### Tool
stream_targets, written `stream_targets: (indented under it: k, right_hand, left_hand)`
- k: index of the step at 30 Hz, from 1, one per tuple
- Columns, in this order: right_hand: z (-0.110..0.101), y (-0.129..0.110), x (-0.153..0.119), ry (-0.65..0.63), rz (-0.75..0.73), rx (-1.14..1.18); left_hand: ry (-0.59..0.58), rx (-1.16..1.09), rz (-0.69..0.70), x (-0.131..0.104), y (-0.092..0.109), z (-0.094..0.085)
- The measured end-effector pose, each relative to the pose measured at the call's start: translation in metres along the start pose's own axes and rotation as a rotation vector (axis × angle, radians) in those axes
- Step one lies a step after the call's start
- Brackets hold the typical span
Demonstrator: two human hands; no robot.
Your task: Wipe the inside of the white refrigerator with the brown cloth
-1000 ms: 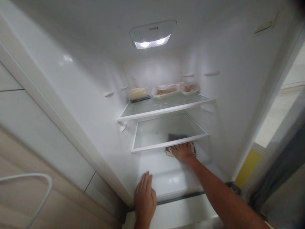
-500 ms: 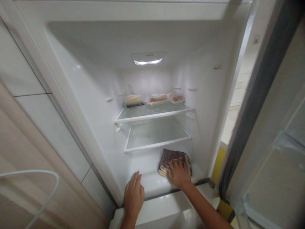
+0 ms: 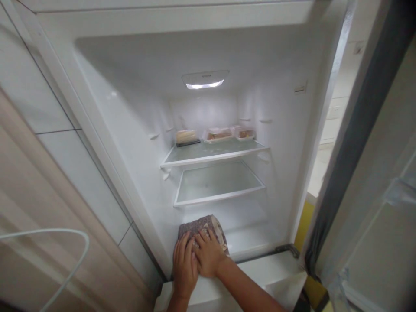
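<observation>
Cloth (image 3: 202,229) now leftward, both hands (image 3: 195,258) atop.

Open room right of the cloth (image 3: 203,229) on the fridge floor (image 3: 253,240), low under the lower shelf (image 3: 221,184); upper shelf (image 3: 214,151) bare in front, three food containers (image 3: 215,135) lining its back.

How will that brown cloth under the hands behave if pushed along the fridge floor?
Probably floppy: the cloth lies folded and bunched under the left hand and right hand. It likely slides easily on the glossy white fridge floor. Seems light; unlikely to roll or tip.
</observation>
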State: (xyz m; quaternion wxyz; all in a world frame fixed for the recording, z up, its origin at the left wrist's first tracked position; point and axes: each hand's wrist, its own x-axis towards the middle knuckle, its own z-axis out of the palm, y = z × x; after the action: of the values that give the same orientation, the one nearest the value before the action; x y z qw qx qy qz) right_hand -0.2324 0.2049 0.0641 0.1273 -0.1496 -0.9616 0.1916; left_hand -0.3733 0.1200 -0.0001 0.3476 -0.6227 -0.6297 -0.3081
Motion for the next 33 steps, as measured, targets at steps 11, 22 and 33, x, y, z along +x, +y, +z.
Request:
stream_targets:
  k: [11, 22, 33]
  right_hand:
    - [0.001, 0.011, -0.018, 0.054, 0.248, -0.020]
    - [-0.025, 0.097, -0.090, 0.325, 0.845, -0.373]
    - [-0.024, 0.140, -0.031, 0.191, 0.729, -0.342]
  left_hand:
    - [-0.089, 0.074, 0.087, 0.001, 0.007, -0.006]
    - [-0.114, 0.111, 0.109, 0.005, 0.003, -0.007]
    - [-0.166, 0.219, 0.085, 0.016, 0.004, 0.007]
